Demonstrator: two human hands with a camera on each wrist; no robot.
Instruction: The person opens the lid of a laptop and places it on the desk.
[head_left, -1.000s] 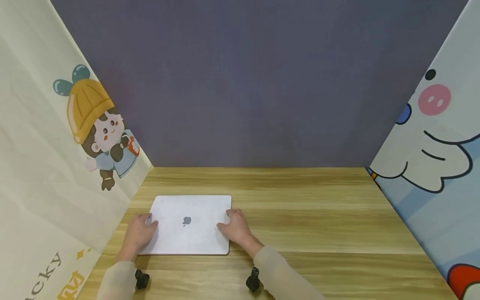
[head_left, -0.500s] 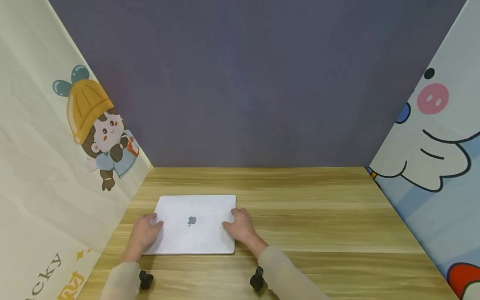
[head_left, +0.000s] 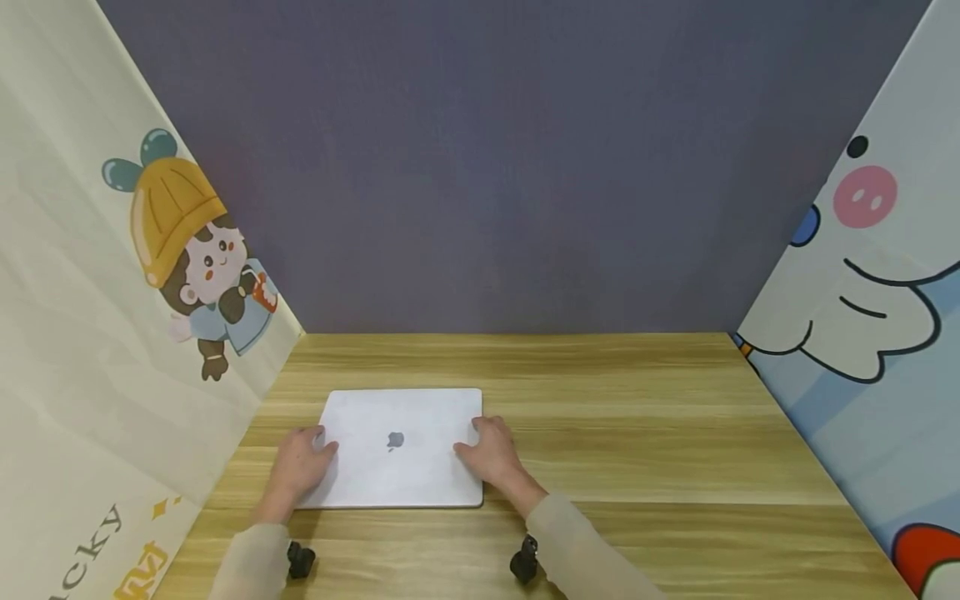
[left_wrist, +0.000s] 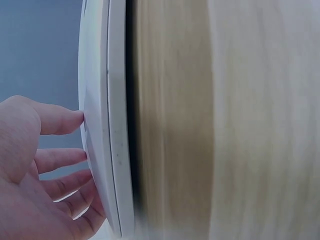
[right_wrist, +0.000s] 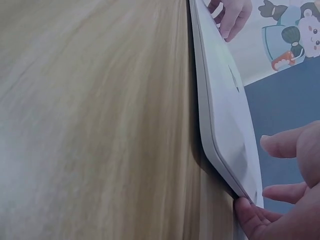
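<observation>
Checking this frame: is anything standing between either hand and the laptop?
Nothing visible is. The left hand touches the left side of the laptop directly, and the right hand touches its right side, with no other object showing in between.

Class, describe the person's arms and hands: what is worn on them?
The left hand and right hand wear no gloves. Both sleeves are long, plain and pale beige. A small black device sits at the inner side of each; no cables show.
</observation>
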